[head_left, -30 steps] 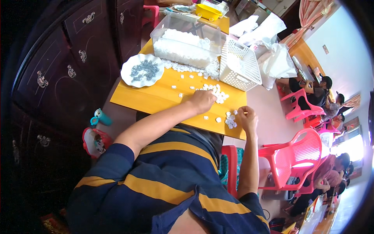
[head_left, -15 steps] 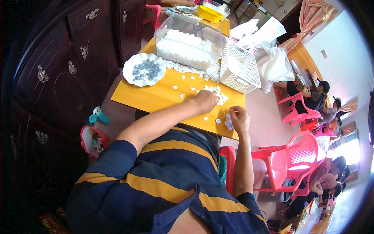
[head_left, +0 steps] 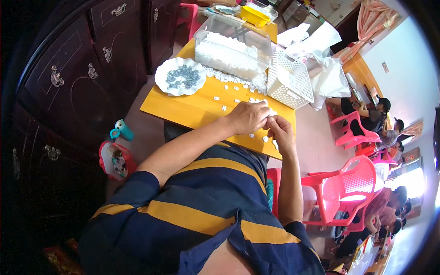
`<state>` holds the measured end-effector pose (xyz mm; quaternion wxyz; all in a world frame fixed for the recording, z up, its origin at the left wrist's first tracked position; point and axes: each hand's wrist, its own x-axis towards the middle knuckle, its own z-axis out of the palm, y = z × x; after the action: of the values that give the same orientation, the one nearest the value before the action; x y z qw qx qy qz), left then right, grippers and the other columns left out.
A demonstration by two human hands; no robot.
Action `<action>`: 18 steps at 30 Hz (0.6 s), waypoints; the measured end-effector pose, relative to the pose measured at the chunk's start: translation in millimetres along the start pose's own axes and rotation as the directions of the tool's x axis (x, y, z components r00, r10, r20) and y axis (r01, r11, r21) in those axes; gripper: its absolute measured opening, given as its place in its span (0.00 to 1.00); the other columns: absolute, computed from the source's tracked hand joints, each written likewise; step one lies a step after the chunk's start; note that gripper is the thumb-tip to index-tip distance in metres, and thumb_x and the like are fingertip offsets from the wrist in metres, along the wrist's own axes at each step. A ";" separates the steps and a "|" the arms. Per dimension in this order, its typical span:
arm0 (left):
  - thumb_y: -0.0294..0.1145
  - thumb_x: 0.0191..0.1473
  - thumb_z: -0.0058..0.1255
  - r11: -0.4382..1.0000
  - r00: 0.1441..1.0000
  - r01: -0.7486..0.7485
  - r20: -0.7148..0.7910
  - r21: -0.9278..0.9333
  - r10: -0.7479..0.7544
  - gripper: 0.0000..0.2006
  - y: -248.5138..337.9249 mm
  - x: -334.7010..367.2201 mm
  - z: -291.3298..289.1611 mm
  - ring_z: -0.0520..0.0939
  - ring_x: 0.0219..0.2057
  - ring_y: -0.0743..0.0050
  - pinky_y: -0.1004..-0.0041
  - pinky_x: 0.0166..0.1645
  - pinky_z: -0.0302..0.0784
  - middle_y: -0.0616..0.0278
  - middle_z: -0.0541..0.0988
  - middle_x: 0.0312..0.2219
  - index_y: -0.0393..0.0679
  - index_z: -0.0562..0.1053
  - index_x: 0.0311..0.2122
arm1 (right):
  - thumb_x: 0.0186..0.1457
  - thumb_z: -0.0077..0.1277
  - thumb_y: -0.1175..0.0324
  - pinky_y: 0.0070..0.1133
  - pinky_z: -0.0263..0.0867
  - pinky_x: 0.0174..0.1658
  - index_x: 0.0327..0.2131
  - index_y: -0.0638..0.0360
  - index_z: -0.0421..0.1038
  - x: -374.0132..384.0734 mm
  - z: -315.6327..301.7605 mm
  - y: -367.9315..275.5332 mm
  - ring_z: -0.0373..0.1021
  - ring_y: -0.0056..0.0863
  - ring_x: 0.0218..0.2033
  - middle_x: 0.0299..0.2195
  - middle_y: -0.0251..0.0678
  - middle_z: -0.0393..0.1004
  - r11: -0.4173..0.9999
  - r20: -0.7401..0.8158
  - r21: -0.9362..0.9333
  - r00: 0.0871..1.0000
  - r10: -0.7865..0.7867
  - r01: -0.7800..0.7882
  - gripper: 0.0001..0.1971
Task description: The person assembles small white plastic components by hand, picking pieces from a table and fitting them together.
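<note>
A: Hands?
B: Together. Left hand (head_left: 250, 118) and right hand (head_left: 281, 130) meet at the fingertips above the table (head_left: 183, 110), toward its right side. Cannot tell whether anything is pinched; the fingers hide it.

A: Edges?
B: Right wrist lies over the right end of the near edge. Left forearm crosses the near edge at a slant.

A: Open room?
B: Bare wood left of the left hand, from the plate (head_left: 160, 77) to the near edge. Tighter beyond the hands: tub (head_left: 211, 30) at the back, basket (head_left: 286, 89) just beside it. A pink chair (head_left: 327, 197) stands past the right forearm; gap hard to judge.

A: The pieces (head_left: 237, 101)?
B: Small, white; several look squarish with dark specks. Singles scattered between plate and left hand, a heap partly hidden behind that hand, a few more by the near edge below the fingers.
</note>
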<state>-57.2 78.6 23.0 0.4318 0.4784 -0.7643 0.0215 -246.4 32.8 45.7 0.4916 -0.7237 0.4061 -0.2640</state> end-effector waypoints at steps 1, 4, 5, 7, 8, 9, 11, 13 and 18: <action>0.35 0.56 0.50 1.000 1.000 -0.010 -0.002 -0.019 0.010 0.11 -0.1 0.2 -1.1 0.82 0.31 0.58 0.62 0.35 0.81 0.59 0.77 0.32 0.48 0.77 0.44 | 0.62 0.51 0.59 0.14 0.59 0.25 0.32 0.60 0.75 -0.1 -0.9 0.7 0.66 0.13 0.23 0.27 0.29 0.77 1.000 -0.002 -0.003 1.000 -0.002 0.002 0.14; 0.35 0.57 0.50 0.998 1.000 -0.022 -0.022 -0.063 0.021 0.10 0.1 -0.2 -1.8 0.82 0.31 0.58 0.63 0.36 0.80 0.59 0.77 0.32 0.48 0.77 0.42 | 0.62 0.51 0.59 0.12 0.56 0.25 0.31 0.56 0.74 0.6 -3.0 4.7 0.65 0.12 0.22 0.26 0.28 0.76 0.993 0.015 0.118 0.999 0.030 -0.032 0.12; 0.36 0.57 0.50 0.996 0.999 -0.026 -0.034 -0.090 0.023 0.09 0.0 -0.4 -1.3 0.82 0.32 0.57 0.63 0.37 0.79 0.59 0.77 0.31 0.47 0.77 0.40 | 0.62 0.51 0.60 0.12 0.56 0.25 0.31 0.56 0.74 1.0 -2.4 6.4 0.64 0.11 0.22 0.26 0.27 0.76 0.980 0.014 0.194 0.999 0.034 -0.036 0.11; 0.36 0.56 0.51 0.983 0.998 -0.001 -0.070 -0.181 -0.011 0.09 -4.8 -1.7 4.5 0.82 0.32 0.57 0.63 0.37 0.79 0.58 0.78 0.30 0.46 0.77 0.38 | 0.62 0.51 0.61 0.12 0.56 0.24 0.31 0.55 0.74 2.4 -2.8 8.9 0.64 0.11 0.21 0.26 0.27 0.75 0.964 0.013 0.265 0.999 0.032 -0.035 0.10; 0.37 0.56 0.52 0.962 0.994 0.020 -0.093 -0.274 -0.048 0.08 -5.2 -1.4 5.1 0.82 0.32 0.57 0.64 0.37 0.78 0.58 0.78 0.30 0.46 0.77 0.36 | 0.62 0.51 0.61 0.11 0.56 0.24 0.31 0.55 0.74 2.4 0.1 7.9 0.64 0.11 0.21 0.25 0.26 0.75 0.944 -0.018 0.328 1.000 0.025 -0.017 0.10; 0.37 0.56 0.52 0.962 0.994 0.016 -0.098 -0.272 -0.044 0.08 -4.6 -0.9 6.3 0.82 0.32 0.57 0.64 0.37 0.78 0.58 0.78 0.30 0.46 0.77 0.36 | 0.62 0.52 0.61 0.11 0.56 0.25 0.31 0.54 0.74 2.3 2.6 6.8 0.64 0.11 0.21 0.25 0.26 0.75 0.921 -0.050 0.390 0.999 0.019 0.002 0.10; 0.30 0.50 0.59 0.908 0.978 0.020 -0.179 -0.418 -0.104 0.06 -2.1 -0.2 7.6 0.80 0.29 0.57 0.64 0.33 0.75 0.56 0.79 0.27 0.41 0.76 0.32 | 0.62 0.52 0.61 0.11 0.57 0.25 0.31 0.54 0.74 0.9 6.9 3.5 0.64 0.11 0.21 0.25 0.26 0.75 0.928 -0.057 0.372 0.998 0.018 0.005 0.09; 0.29 0.50 0.59 0.895 0.978 0.035 -0.168 -0.445 -0.122 0.05 -3.1 -1.4 4.4 0.80 0.27 0.59 0.65 0.32 0.74 0.56 0.79 0.25 0.41 0.77 0.31 | 0.63 0.52 0.60 0.11 0.57 0.25 0.31 0.54 0.74 0.3 7.4 5.5 0.65 0.11 0.22 0.25 0.26 0.76 0.931 -0.044 0.365 0.999 0.024 -0.007 0.10; 0.29 0.51 0.59 0.859 0.980 0.133 -0.067 -0.494 -0.189 0.05 -10.0 -5.6 6.3 0.79 0.22 0.70 0.69 0.29 0.72 0.57 0.78 0.20 0.39 0.78 0.30 | 0.64 0.51 0.60 0.13 0.59 0.25 0.32 0.55 0.75 -1.5 9.9 3.1 0.66 0.12 0.22 0.26 0.28 0.77 0.969 -0.032 0.247 0.999 0.005 0.003 0.11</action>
<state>-52.7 74.4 11.5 0.5811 0.4146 -0.6767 -0.1807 -240.5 38.4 39.1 0.5714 -0.6523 0.3781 -0.3240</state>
